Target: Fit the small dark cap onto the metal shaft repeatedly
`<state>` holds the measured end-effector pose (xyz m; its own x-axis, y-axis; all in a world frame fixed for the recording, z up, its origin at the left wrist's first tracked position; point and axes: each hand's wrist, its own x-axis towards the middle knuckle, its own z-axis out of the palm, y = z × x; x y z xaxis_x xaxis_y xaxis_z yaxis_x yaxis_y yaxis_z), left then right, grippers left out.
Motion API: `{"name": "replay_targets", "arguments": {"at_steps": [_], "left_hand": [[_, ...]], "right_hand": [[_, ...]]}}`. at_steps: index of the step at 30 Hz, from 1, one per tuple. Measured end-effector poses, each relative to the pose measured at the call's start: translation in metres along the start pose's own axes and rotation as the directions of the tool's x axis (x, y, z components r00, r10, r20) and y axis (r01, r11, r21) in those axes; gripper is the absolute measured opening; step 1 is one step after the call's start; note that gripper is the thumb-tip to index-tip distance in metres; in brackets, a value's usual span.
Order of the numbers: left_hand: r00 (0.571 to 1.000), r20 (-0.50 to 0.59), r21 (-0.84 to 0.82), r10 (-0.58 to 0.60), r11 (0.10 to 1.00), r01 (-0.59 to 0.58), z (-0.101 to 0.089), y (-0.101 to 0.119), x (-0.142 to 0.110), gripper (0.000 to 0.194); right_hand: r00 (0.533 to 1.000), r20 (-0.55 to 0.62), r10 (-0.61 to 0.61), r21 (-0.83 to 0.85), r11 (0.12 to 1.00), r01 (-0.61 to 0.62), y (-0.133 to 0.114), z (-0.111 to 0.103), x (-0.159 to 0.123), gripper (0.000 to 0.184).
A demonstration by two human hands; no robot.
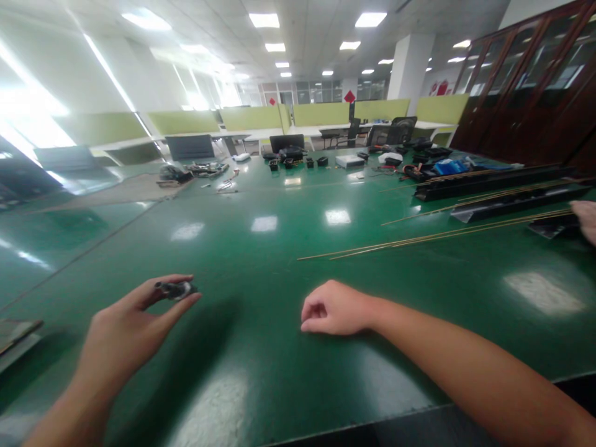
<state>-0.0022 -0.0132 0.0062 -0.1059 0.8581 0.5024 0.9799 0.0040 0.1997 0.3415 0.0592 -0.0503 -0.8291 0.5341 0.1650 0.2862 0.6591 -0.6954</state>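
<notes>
My left hand (137, 326) is raised over the green tabletop (261, 273), its thumb and fingers closed around a small dark metallic part (176, 290). That part has a short tube-like stub at its left end and a shinier right end; its exact kind is too small to make out. On the table in front of me rests my right hand (333, 310), its fingers curled loosely toward the thumb with nothing visible in them. Thin brass-coloured rods (395, 243) lie on the table beyond my right hand.
Black channel-shaped bars (507, 202) lie at the right, where another person's hand (585, 218) reaches in. Tools and a blue item (451, 166) crowd the back right. Small black boxes (288, 162) and a white box (349, 161) stand farther back. A flat board (18, 335) sits at left.
</notes>
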Motion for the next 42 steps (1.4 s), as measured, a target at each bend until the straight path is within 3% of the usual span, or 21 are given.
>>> {"name": "replay_targets", "arguments": {"at_steps": [2, 6, 10, 16, 29, 36, 42], "left_hand": [[0.991, 0.126, -0.093, 0.051, 0.995, -0.04, 0.013, 0.032, 0.016, 0.041], [0.939, 0.197, -0.291, 0.282, 0.932, -0.218, 0.046, 0.091, 0.041, 0.035], [0.881, 0.274, -0.376, 0.386, 0.886, -0.272, 0.08, 0.116, 0.043, 0.022], [0.868, 0.31, -0.514, 0.387, 0.836, -0.19, 0.103, 0.112, 0.02, 0.018], [0.818, 0.31, -0.629, 0.485, 0.75, -0.206, 0.105, 0.116, 0.013, 0.022], [0.834, 0.317, -0.643, 0.451, 0.749, -0.16, 0.106, 0.118, 0.014, 0.023], [0.817, 0.336, -0.66, 0.469, 0.736, -0.15, 0.107, 0.117, 0.013, 0.027]], "right_hand": [[0.994, -0.101, -0.049, -0.059, 0.997, 0.044, 0.0, -0.003, 0.0, 0.021], [0.919, -0.392, -0.048, -0.156, 0.988, -0.015, 0.008, -0.01, 0.001, 0.032], [0.876, -0.482, -0.005, -0.253, 0.958, -0.134, 0.02, -0.012, 0.003, 0.027], [0.913, -0.396, 0.099, -0.281, 0.933, -0.223, 0.022, -0.002, 0.005, 0.021], [0.935, -0.316, 0.16, -0.366, 0.889, -0.276, 0.014, -0.003, 0.003, 0.021], [0.952, -0.265, 0.154, -0.379, 0.891, -0.25, 0.017, -0.003, 0.002, 0.02], [0.952, -0.261, 0.163, -0.373, 0.892, -0.255, 0.016, -0.004, 0.002, 0.021]]}}
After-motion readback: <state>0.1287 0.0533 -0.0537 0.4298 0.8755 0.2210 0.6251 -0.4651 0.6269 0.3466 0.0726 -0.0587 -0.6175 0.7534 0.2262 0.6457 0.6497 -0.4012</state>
